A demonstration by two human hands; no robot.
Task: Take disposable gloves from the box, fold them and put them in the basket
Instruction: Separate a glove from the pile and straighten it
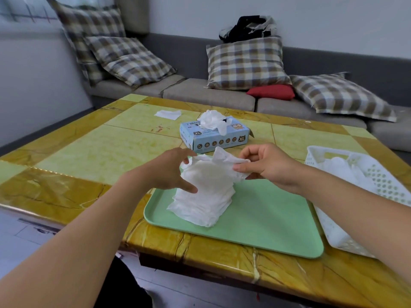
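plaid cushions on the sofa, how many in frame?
4. Two plaid cushions stacked at the left corner, the upper cushion behind the lower cushion; centre cushion upright under a dark bag; right cushion lying flat beside a red pillow. More may be out of frame.

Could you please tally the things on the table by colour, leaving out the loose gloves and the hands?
Green: 1, the tray
Blue: 1, the glove box
White: 2, the basket and a flat white piece near the far edge
Total: 4
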